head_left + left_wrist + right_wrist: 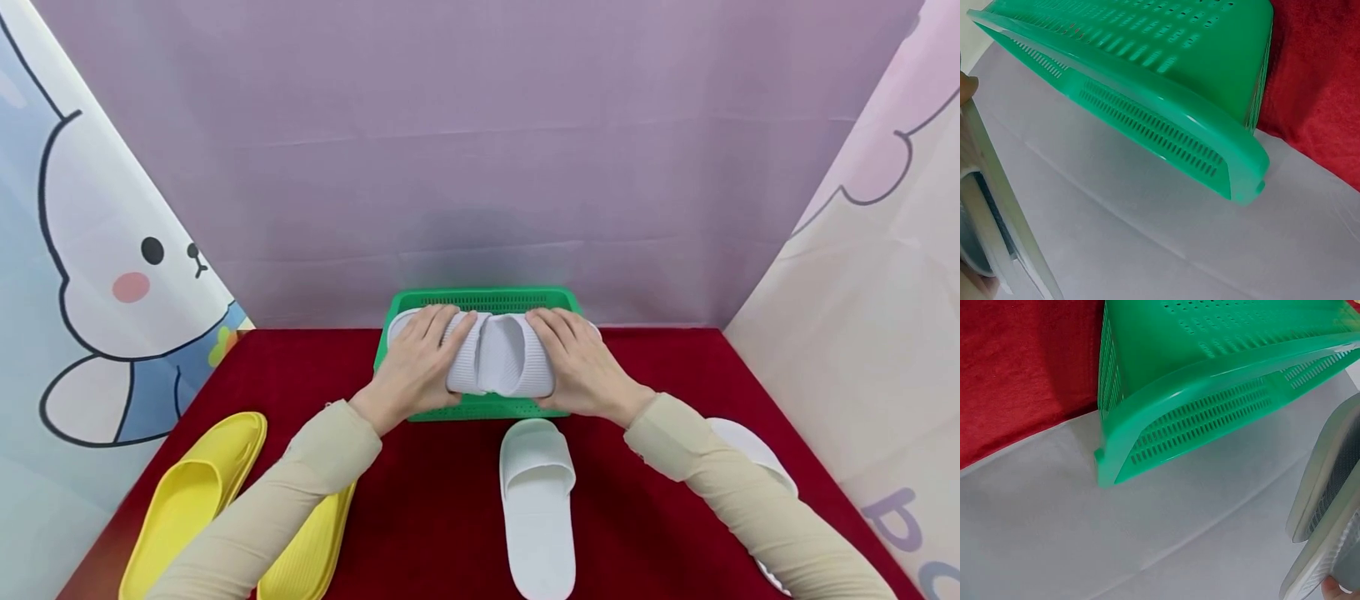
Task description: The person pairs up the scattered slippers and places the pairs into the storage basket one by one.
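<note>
While left hand [415, 362] and right hand [587, 364] grip, lavender slippers [501, 356] lie between.

A green basket [1147, 362] with slotted sides spans the top, red cloth [1022, 369] at its left and a pale grey curtain [1147, 531] below, while pale slippers [1315, 487] run off the right edge, fingers of the right hand [1337, 591] touching the lower one.
</note>
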`<action>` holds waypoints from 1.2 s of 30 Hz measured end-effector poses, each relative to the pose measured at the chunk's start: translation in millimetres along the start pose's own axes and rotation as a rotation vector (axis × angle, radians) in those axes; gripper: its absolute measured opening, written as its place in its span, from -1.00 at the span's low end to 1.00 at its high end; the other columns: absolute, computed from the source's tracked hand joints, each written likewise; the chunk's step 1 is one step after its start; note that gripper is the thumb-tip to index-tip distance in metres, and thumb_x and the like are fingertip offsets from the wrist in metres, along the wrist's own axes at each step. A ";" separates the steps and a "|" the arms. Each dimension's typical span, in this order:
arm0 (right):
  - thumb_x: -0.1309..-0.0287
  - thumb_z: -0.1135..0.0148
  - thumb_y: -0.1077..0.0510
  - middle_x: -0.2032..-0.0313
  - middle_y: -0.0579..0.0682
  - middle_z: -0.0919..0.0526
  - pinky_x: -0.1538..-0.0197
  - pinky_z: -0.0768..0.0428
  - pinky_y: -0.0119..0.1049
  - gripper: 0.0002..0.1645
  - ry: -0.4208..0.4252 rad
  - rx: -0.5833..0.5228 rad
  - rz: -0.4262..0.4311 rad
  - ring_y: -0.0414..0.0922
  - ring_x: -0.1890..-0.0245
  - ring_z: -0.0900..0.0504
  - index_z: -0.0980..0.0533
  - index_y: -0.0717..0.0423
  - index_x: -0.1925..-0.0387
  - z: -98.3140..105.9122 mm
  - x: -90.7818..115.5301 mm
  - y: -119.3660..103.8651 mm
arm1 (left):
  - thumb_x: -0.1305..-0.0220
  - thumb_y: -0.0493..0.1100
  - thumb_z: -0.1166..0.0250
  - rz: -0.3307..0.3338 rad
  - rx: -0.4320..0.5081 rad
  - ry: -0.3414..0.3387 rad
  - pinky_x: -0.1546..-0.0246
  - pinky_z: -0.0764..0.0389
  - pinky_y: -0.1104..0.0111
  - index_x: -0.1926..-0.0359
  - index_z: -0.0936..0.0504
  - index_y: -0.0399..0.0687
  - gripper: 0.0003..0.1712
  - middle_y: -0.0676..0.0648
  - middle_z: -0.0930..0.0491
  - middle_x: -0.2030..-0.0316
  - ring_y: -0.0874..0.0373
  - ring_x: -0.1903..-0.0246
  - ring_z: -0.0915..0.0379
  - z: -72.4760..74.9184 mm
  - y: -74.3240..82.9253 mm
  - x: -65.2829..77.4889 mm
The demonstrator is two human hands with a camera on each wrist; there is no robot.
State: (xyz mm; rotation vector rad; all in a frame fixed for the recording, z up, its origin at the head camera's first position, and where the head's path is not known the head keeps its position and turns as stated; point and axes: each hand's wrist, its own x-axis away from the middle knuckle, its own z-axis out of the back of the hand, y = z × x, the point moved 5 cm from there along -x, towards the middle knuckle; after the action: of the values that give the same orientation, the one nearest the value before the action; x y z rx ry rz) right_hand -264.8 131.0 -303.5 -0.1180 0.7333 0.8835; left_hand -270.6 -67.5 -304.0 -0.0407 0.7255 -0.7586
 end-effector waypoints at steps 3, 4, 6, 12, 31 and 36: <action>0.64 -0.51 -0.19 -0.15 0.16 -0.30 -0.22 -0.30 0.00 0.33 0.010 -0.003 0.007 0.10 -0.14 -0.27 -0.11 0.25 -0.24 -0.3 -0.9 -0.8 | 0.52 0.26 -0.48 -0.003 0.000 0.003 -0.25 -0.26 0.13 -0.28 -0.18 -0.12 0.26 -0.21 -0.33 -0.12 -0.09 -0.13 -0.24 0.3 0.7 -0.7; 0.64 -0.51 -0.19 -0.15 0.16 -0.30 -0.22 -0.30 0.00 0.33 0.013 -0.005 0.011 0.10 -0.14 -0.27 -0.11 0.25 -0.23 -0.5 -1.3 -1.2 | 0.52 0.26 -0.47 -0.005 0.001 0.005 -0.24 -0.26 0.13 -0.28 -0.18 -0.12 0.26 -0.21 -0.33 -0.12 -0.09 -0.13 -0.24 0.4 1.0 -1.0; 0.63 -0.50 -0.20 -0.15 0.16 -0.30 -0.21 -0.30 -0.01 0.32 0.020 -0.006 0.016 0.10 -0.14 -0.27 -0.12 0.25 -0.23 -0.9 -2.1 -2.0 | 0.51 0.27 -0.47 -0.009 0.003 0.008 -0.24 -0.27 0.13 -0.28 -0.18 -0.13 0.26 -0.21 -0.33 -0.12 -0.09 -0.13 -0.24 0.2 1.5 -1.3; 0.63 -0.49 -0.20 -0.14 0.16 -0.32 -0.21 -0.31 -0.02 0.30 0.032 -0.004 0.020 0.10 -0.13 -0.28 -0.14 0.26 -0.21 -2.4 -2.9 -4.1 | 0.51 0.27 -0.46 -0.013 0.001 0.028 -0.22 -0.30 0.12 -0.27 -0.20 -0.13 0.24 -0.21 -0.33 -0.11 -0.10 -0.12 -0.25 -1.0 2.3 -0.5; 0.61 -0.45 -0.24 -0.10 0.18 -0.37 -0.20 -0.30 -0.06 0.26 0.077 0.017 0.047 0.08 -0.10 -0.33 -0.18 0.29 -0.19 -3.2 -10.4 -10.5 | 0.52 0.26 -0.47 -0.043 -0.023 0.079 -0.22 -0.26 0.09 -0.24 -0.21 -0.19 0.24 -0.26 -0.35 -0.08 -0.14 -0.09 -0.26 -1.0 5.9 -2.8; 0.63 -0.46 -0.24 -0.08 0.19 -0.38 -0.18 -0.33 -0.05 0.27 0.090 0.021 0.047 0.09 -0.07 -0.34 -0.19 0.29 -0.18 -3.4 -10.1 -12.2 | 0.55 0.25 -0.50 -0.043 -0.003 0.074 -0.22 -0.26 0.07 -0.24 -0.20 -0.19 0.26 -0.27 -0.33 -0.09 -0.15 -0.10 -0.25 -2.6 7.0 -2.7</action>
State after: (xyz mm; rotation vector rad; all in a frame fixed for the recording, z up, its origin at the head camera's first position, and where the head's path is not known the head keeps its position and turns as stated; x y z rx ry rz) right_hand -261.8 115.2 -302.2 -0.1236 0.8320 0.9196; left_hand -269.2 -60.1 -306.3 -0.0315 0.7980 -0.8036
